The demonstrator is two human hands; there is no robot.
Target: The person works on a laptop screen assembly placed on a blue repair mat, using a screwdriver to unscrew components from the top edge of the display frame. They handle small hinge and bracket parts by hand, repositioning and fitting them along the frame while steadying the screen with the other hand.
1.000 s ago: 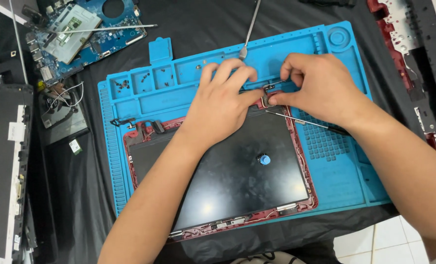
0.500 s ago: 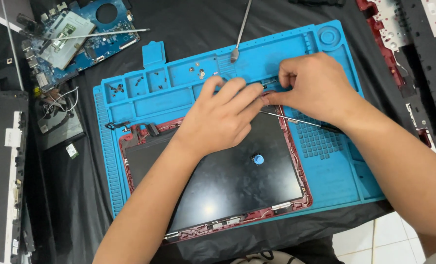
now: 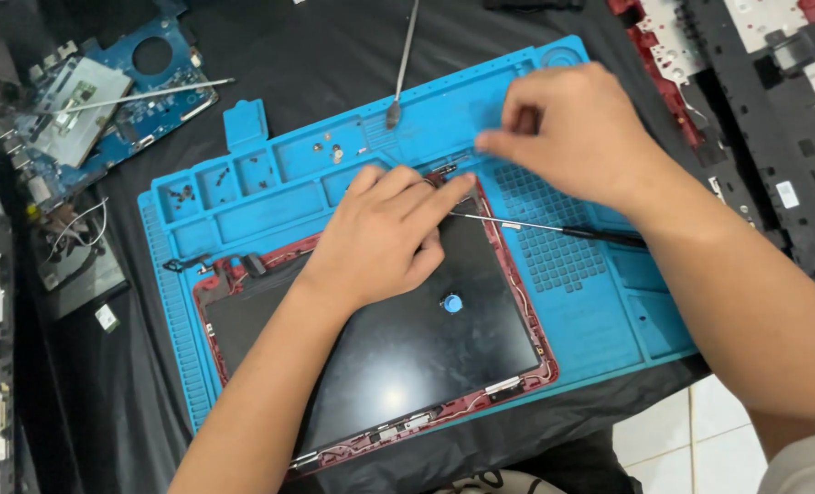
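A dark laptop screen panel (image 3: 407,366) with a red rim lies on a blue repair mat (image 3: 270,197). My left hand (image 3: 380,238) lies flat on the panel, its fingertips pressing the far right corner by the hinge. My right hand (image 3: 572,137) hovers above the mat's far right part with thumb and forefinger pinched together. Whether a tiny part sits between them is too small to tell. A thin screwdriver (image 3: 554,229) lies across the panel's right rim, just under my right wrist. A small round blue piece (image 3: 452,303) rests on the panel.
Small screws (image 3: 334,151) sit in the mat's far compartments. A second long tool (image 3: 403,64) lies at the mat's far edge. A blue circuit board (image 3: 106,101) is at the far left, and red and black casing parts (image 3: 773,110) at the right. White floor tiles (image 3: 691,439) show below the table edge.
My right hand has lifted off the panel's hinge corner and moved up and right with its fingers pinched. My left hand stays pressed on that corner.
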